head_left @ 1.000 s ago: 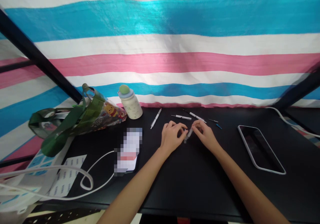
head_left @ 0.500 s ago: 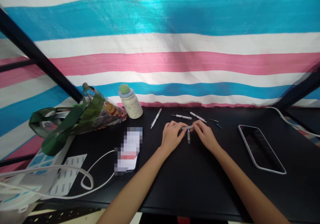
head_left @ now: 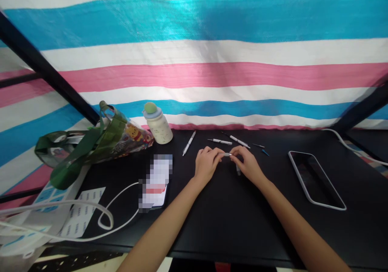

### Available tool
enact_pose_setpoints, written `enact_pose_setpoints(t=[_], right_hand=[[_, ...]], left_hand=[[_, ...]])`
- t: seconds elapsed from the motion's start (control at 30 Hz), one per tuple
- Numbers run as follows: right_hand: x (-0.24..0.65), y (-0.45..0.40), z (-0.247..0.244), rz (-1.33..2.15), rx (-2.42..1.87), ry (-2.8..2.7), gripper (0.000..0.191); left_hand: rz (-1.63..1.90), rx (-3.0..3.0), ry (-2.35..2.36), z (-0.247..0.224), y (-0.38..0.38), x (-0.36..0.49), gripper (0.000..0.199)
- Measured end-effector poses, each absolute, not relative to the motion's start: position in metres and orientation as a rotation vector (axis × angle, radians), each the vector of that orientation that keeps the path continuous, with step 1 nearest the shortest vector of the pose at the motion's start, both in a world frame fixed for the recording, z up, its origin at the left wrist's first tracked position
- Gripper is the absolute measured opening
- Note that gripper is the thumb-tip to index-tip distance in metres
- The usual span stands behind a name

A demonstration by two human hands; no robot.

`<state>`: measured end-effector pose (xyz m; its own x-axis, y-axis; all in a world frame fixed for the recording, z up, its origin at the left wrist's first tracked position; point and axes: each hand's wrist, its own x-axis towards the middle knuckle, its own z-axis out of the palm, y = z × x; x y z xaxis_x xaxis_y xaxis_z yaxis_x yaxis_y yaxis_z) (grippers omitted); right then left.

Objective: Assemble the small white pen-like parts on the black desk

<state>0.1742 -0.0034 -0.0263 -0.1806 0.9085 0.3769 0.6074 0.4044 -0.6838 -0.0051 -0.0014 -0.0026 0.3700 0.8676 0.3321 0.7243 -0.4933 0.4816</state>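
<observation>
Grey piece has shifted rightward since half a second ago, now just by the right hand. Left hand and right have fingers clamped on one slim pale tube, between them over the tabletop. I count three white pens beyond, one thin rod, one blue bit, two phones, one bottle.

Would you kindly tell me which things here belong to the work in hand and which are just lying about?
Apparently in the work:
slender pale piece, between left hand and right hand
grey piece by the right hand
three white pens
small blue piece

Apparently just lying about:
bottle
green bag
two phones
white cable
</observation>
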Motion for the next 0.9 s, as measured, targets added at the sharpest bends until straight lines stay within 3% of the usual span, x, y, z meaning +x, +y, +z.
enact_pose_setpoints(t=[0.33, 0.57, 0.9], right_hand=[[0.1775, -0.0026, -0.0238, 0.393, -1.342, -2.014, 0.032], [0.1765, -0.0002, -0.0286, 0.331, -1.288, -1.989, 0.015], [0.1765, -0.0030, -0.0246, 0.310, -1.357, -2.059, 0.026]], left_hand=[[0.855, 2.429, 1.384, 0.0003, -0.0046, -0.0028, 0.022], [0.873, 2.407, 1.402, -0.0008, -0.0031, -0.0038, 0.021], [0.890, 2.403, 1.406, 0.0003, -0.0036, -0.0032, 0.020]])
